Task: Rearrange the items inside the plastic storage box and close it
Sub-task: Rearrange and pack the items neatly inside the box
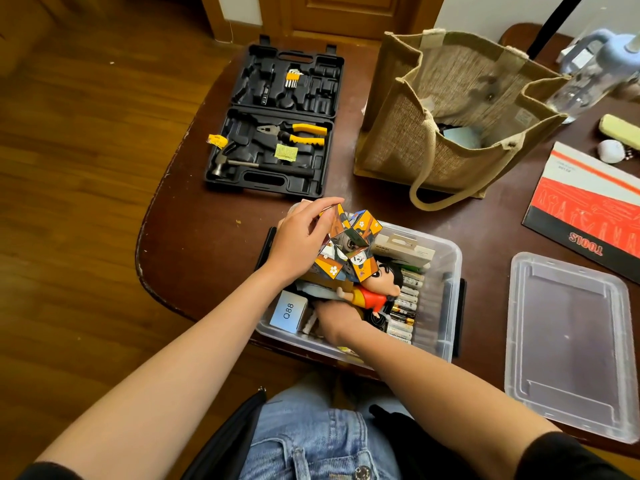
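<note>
The clear plastic storage box (446, 299) stands open at the table's near edge. My left hand (304, 233) grips a colourful folding cube puzzle (349, 244) and holds it above the box's far left corner. My right hand (337, 320) reaches down inside the box, fingers under a cartoon boy figure in a red shirt (375, 294); what it grips is hidden. A row of batteries (403, 313), a white carton (405, 247) and a small box marked Q88 (289, 311) lie inside. The clear lid (568, 344) rests flat to the right.
An open black tool case (277, 123) with pliers and a hammer lies at the back left. A jute tote bag (450, 116) stands behind the box. A red tools booklet (588, 209) and a water bottle (595, 67) are at the right.
</note>
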### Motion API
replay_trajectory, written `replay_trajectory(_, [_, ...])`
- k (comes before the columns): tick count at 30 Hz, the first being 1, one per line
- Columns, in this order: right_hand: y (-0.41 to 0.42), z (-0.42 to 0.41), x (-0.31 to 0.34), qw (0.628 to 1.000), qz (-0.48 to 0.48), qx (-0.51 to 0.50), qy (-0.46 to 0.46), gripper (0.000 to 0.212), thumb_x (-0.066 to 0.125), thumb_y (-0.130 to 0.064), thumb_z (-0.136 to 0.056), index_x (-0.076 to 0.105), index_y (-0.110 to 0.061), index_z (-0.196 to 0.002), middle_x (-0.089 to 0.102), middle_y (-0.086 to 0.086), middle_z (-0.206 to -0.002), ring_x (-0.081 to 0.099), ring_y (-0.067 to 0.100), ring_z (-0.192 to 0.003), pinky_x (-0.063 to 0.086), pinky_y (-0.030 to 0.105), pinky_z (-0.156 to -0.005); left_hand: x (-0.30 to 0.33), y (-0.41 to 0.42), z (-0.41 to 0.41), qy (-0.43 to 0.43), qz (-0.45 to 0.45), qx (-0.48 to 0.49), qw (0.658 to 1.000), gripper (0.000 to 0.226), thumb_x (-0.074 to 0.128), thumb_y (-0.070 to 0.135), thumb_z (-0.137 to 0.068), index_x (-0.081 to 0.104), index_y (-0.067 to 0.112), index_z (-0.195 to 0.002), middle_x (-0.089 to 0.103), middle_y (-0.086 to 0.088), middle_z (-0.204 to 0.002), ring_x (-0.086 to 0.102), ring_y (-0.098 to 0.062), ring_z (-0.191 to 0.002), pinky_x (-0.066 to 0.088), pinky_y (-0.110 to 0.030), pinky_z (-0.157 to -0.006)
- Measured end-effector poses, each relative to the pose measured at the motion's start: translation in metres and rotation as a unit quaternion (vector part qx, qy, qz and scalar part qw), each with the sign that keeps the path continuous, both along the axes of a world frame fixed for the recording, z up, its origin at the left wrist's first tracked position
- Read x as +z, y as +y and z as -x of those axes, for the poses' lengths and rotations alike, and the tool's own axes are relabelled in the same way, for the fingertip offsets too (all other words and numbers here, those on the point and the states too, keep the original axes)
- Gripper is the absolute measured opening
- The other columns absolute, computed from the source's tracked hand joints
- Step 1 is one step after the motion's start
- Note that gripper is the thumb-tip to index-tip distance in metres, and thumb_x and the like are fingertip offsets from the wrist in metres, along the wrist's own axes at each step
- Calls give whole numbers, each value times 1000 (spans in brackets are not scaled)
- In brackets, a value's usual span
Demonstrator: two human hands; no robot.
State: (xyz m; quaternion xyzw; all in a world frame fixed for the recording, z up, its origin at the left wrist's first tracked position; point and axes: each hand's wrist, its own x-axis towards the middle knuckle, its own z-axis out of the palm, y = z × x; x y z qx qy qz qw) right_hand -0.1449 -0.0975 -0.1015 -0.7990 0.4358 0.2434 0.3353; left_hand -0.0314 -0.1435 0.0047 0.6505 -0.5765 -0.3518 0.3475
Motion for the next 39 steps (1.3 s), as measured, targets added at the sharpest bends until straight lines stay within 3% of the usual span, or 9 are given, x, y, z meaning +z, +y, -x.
replay_trajectory(3, [1, -1, 0, 1000, -6, -23, -9, 40, 50, 2, -88, 48, -3, -127, 58, 18, -122, 56, 34, -111, 48, 39, -90, 0, 0, 0, 2, 2, 2, 1000, 30, 41, 25, -101, 60, 30, -123, 57, 11, -96, 50, -13, -93, 44, -51, -91])
replay_trajectory(6, [3, 0, 0, 999, -10, -33, 1, 6, 51, -2, -88, 55, -4, -92, 61, 17, -98, 61, 35, -99, 46, 33, -72, -1, 0, 0, 6, 0, 4, 1000, 30, 41, 25, -101, 60, 29, -124, 59, 7, -99, 53, -16, -97, 43, -52, -91])
replay_trajectory(10, [2, 1, 2, 999, -31, -23, 35, 28, 51, -1, -86, 39, -9, -62, 52, 9, -71, 50, 27, -75, 38, 30, -63, -1, 1, 1, 0, -4, 3, 1000, 29, 40, 26, -101, 59, 31, -123, 57, 11, -95, 51, -15, -95, 41, -55, -93])
replay_trajectory(15, [-10, 6, 16, 986, -125, 67, 90, 17, 47, 1, -87, 56, -1, -74, 44, 7, -67, 43, 23, -66, 39, 32, -54, -2, 0, 2, -1, -8, 2, 1000, 29, 40, 26, -101, 59, 31, -123, 58, 9, -99, 54, -18, -103, 41, -53, -94])
replay_trajectory(19, [-11, 23, 31, 988, -149, 48, 17, 30, 46, -2, -89, 62, 6, -113, 63, 23, -109, 57, 39, -100, 49, 42, -86, -5, 1, 1, 2, -1, 4, 1000, 29, 41, 25, -101, 60, 28, -123, 60, 6, -102, 54, -18, -107, 43, -51, -94])
replay_trajectory(24, [-1, 58, 48, 994, -80, -17, -66, 23, 48, -9, -92, 56, -6, -113, 61, 14, -113, 57, 29, -103, 42, 28, -76, -8, 1, 2, 10, 10, 12, 1000, 29, 41, 25, -101, 61, 27, -123, 61, 5, -104, 54, -16, -108, 44, -49, -94])
replay_trajectory(27, [0, 83, 61, 994, -4, -70, -83, 17, 47, -11, -92, 54, -9, -108, 63, 13, -104, 60, 30, -92, 44, 32, -71, -10, 1, 2, 12, 12, 16, 1000, 29, 41, 26, -101, 61, 29, -122, 61, 6, -103, 54, -15, -108, 45, -47, -93])
replay_trajectory(34, [-30, 116, 68, 972, 175, -72, 142, 25, 48, 5, -83, 42, -14, -67, 67, 11, -101, 65, 30, -94, 40, 32, -62, -9, 0, 3, 8, 14, 8, 1000, 29, 41, 28, -101, 61, 31, -121, 58, 15, -102, 53, -13, -110, 43, -49, -96])
replay_trajectory(39, [-45, 108, 47, 965, 192, -74, 161, 27, 50, 3, -84, 65, -7, -104, 67, 11, -110, 64, 29, -101, 45, 33, -65, -10, 1, 1, 6, 17, 4, 1000, 29, 40, 27, -101, 60, 29, -122, 60, 9, -103, 53, -14, -109, 43, -50, -94])
